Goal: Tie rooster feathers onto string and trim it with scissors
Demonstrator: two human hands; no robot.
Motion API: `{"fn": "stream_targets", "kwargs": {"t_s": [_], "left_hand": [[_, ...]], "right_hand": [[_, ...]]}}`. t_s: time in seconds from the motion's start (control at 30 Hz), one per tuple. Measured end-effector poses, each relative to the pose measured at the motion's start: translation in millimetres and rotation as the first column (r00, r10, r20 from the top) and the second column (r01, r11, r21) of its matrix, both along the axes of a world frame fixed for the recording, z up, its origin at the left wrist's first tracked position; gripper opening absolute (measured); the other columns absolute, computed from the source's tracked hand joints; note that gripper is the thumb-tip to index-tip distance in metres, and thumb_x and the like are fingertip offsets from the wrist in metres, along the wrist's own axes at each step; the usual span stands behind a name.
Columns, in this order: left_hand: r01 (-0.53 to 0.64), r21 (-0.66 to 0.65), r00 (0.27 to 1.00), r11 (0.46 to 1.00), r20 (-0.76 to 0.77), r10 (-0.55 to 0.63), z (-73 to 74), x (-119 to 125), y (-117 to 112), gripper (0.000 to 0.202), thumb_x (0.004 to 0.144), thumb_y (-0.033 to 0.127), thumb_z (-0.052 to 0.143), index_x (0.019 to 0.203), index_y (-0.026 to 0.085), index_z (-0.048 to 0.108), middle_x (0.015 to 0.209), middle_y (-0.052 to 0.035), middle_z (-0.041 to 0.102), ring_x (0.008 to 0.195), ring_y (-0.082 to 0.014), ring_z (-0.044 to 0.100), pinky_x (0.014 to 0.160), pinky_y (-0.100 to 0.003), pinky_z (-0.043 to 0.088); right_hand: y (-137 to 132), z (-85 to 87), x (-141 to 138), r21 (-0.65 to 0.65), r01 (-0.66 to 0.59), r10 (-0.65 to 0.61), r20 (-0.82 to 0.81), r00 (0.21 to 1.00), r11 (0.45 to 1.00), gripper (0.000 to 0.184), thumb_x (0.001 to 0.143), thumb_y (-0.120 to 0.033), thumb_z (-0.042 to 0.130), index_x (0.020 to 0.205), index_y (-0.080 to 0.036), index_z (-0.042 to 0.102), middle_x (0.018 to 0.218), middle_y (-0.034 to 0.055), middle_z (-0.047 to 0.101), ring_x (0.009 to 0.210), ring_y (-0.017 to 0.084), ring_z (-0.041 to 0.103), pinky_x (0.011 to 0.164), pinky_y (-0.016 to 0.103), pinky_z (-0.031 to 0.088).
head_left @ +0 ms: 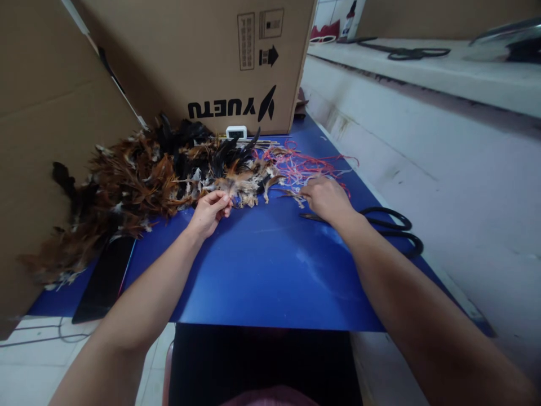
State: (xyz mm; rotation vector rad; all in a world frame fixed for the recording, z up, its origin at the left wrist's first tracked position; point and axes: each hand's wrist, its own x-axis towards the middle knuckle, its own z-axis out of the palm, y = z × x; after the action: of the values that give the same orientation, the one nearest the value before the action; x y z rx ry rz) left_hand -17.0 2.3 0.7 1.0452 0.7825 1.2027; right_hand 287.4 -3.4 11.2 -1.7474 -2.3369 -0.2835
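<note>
Two bare hands are observed above one blue, smooth-topped desk. The left hand, at frame centre-left, is closed, thumb to forefinger, pinching one wispy grey-brown feather. The right hand, right of centre, has its fingers curled downward beside one thin brown feather; whether it grips that feather cannot be told. One heap of brown, black and whitish feathers extends from the left of the frame to its centre; overlap prevents a count. One tangle of red and pale thin strings lies beyond the right hand, its strands uncountable. One pair of black-handled metal scissors lies partly beneath the right hand, handles to the right. One small white device with a dark display stands at upper centre, before a brown printed cardboard box. One flat black slab lies at lower left.
</note>
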Motion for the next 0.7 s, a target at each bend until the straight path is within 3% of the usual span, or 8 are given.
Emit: {"fn": "stream_targets", "kwargs": {"t_s": [0.1, 0.27, 0.4, 0.57, 0.63, 0.7], "left_hand": [[0.0, -0.001, 1.0, 1.0, -0.002, 0.0, 0.1, -0.1, -0.1, 0.036, 0.057, 0.032, 0.089, 0.07, 0.014, 0.06, 0.063, 0.0003, 0.064, 0.049, -0.0056, 0.052, 0.046, -0.017, 0.041], [-0.003, -0.002, 1.0, 1.0, 0.0, 0.003, -1.4, -0.5, 0.8, 0.035, 0.057, 0.031, 0.089, 0.07, 0.014, 0.06, 0.063, 0.0003, 0.063, 0.049, -0.0056, 0.052, 0.046, -0.017, 0.041], [0.002, 0.007, 1.0, 1.0, 0.003, -0.002, -1.9, -0.5, 1.1, 0.036, 0.057, 0.032, 0.09, 0.07, 0.014, 0.061, 0.063, 0.0002, 0.063, 0.049, -0.0055, 0.052, 0.045, -0.017, 0.041], [0.008, 0.008, 1.0, 1.0, -0.003, -0.008, -1.0, -0.6, 1.0, 0.037, 0.056, 0.033, 0.09, 0.068, 0.014, 0.061, 0.063, 0.0006, 0.063, 0.048, -0.005, 0.051, 0.046, -0.017, 0.041], [0.011, 0.01, 1.0, 1.0, -0.004, -0.011, -0.8, -0.6, 1.2, 0.037, 0.056, 0.033, 0.09, 0.068, 0.014, 0.061, 0.063, 0.0006, 0.063, 0.048, -0.0049, 0.051, 0.046, -0.017, 0.041], [0.01, 0.012, 1.0, 1.0, -0.002, -0.01, -0.8, -0.5, 1.3, 0.037, 0.056, 0.033, 0.09, 0.069, 0.014, 0.061, 0.063, 0.0006, 0.063, 0.048, -0.0051, 0.052, 0.046, -0.017, 0.041]], "right_hand": [[0.0, -0.2, -0.7, 0.026, 0.039, -0.04, 0.022, 0.999, 0.999, 0.023, 0.089, -0.017, 0.054, 0.082, -0.015, 0.076, 0.088, 0.0128, 0.072, 0.09, 0.026, 0.064, 0.08, 0.035, 0.047], [3.3, -3.3, -1.0, 0.1, 0.032, -0.003, -0.274, 0.962, 0.994, 0.019, 0.088, -0.021, 0.057, 0.081, -0.016, 0.075, 0.09, 0.0109, 0.072, 0.089, 0.024, 0.065, 0.081, 0.034, 0.048], [4.8, -1.5, -2.4, 0.099, 0.081, -0.021, -0.499, 0.866, 0.992, 0.014, 0.082, -0.026, 0.065, 0.074, -0.02, 0.074, 0.081, 0.0057, 0.073, 0.075, 0.02, 0.064, 0.073, 0.032, 0.048], [5.5, 0.3, -2.6, -0.071, 0.154, -0.158, -0.715, 0.681, 0.985, 0.014, 0.075, -0.032, 0.072, 0.07, -0.019, 0.072, 0.065, 0.0028, 0.069, 0.059, 0.016, 0.059, 0.057, 0.028, 0.042], [5.5, 0.0, -1.8, -0.059, 0.15, -0.149, -0.691, 0.707, 0.987, 0.012, 0.073, -0.03, 0.073, 0.068, -0.019, 0.071, 0.065, 0.0025, 0.069, 0.06, 0.016, 0.06, 0.058, 0.028, 0.043], [4.8, 0.2, -1.7, -0.001, 0.129, -0.103, -0.611, 0.785, 0.992, 0.009, 0.072, -0.025, 0.073, 0.065, -0.02, 0.07, 0.067, 0.0023, 0.07, 0.063, 0.017, 0.062, 0.063, 0.029, 0.045]]}}
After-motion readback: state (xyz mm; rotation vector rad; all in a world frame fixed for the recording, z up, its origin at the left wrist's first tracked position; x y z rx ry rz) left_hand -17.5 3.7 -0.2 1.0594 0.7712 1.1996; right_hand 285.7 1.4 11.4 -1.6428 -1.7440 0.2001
